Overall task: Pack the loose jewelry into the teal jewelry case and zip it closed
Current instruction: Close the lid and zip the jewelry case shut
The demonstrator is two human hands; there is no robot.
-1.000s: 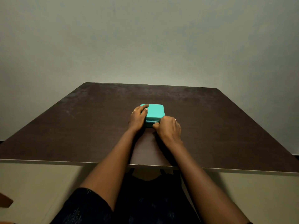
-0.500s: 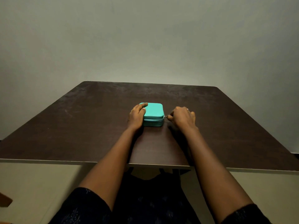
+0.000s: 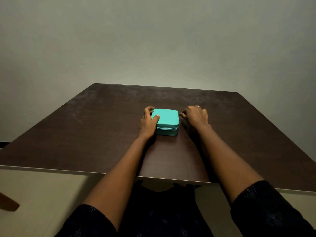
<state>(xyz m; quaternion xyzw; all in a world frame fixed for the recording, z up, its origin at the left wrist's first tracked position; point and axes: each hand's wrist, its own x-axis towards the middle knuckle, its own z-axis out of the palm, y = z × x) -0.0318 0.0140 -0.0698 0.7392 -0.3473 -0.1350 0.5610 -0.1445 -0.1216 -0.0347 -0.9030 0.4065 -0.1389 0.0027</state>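
The teal case (image 3: 166,119) lies flat on the dark table (image 3: 102,134) with its lid down, straight ahead of the person. The left hand (image 3: 147,123) grips the case at its left side, with the thumb on the lid near the left edge and the fingers curled round the far left corner. The right hand (image 3: 195,117) sits just right of the case. Its fingers are drawn into a pinch at the case's far right corner, where a small glint looks like the zipper pull (image 3: 179,114).

By its look, the case is light and fairly stiff: a padded shell with rounded corners and a smooth skin. It would probably slide under a sideways tug, so it wants bracing from the side opposite the pull, pressed down and inward, as the left hand does. The pull is tiny and calls for a fingertip pinch. At the case's corners the zipper is likely to drag, and a hard yank could shift the case or jolt what lies inside.

Much is hard to make out. The pull is too small to see clearly, so the pinch on it is a judgement. The zipper line (image 3: 166,128) shows along the near side of the case and looks closed there. The right side, back and left side are hidden by the hands or the angle, so how far the zip has run cannot be told. Nothing inside the case shows.
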